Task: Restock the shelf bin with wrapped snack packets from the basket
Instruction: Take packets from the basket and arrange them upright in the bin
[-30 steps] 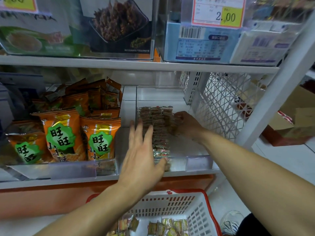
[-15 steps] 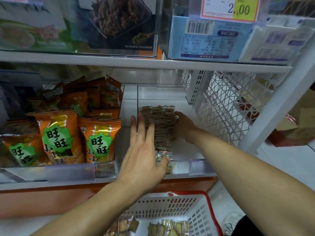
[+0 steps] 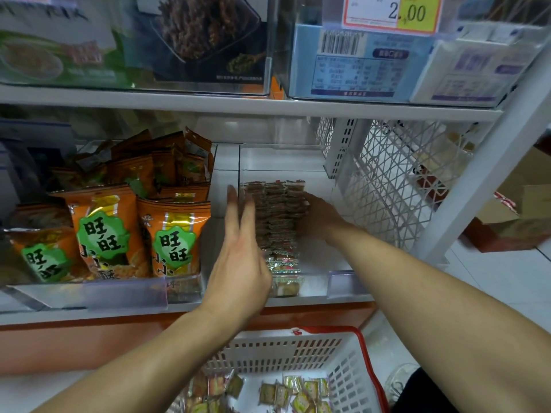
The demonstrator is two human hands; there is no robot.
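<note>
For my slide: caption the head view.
Both hands square a row of snack packets in the shelf bin.

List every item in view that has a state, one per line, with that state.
left hand: fingers straight, flat against the packet row's left side
right hand: against the row's right side, finger pose unclear
packet row: lined up in the bin, between both hands
clear bin: partly filled
basket: still holding loose packets
orange bags: upright in the neighbouring bin

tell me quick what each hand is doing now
Left hand: open, straight fingers against the snack packets.
Right hand: at the row's right side; cannot tell.
</note>
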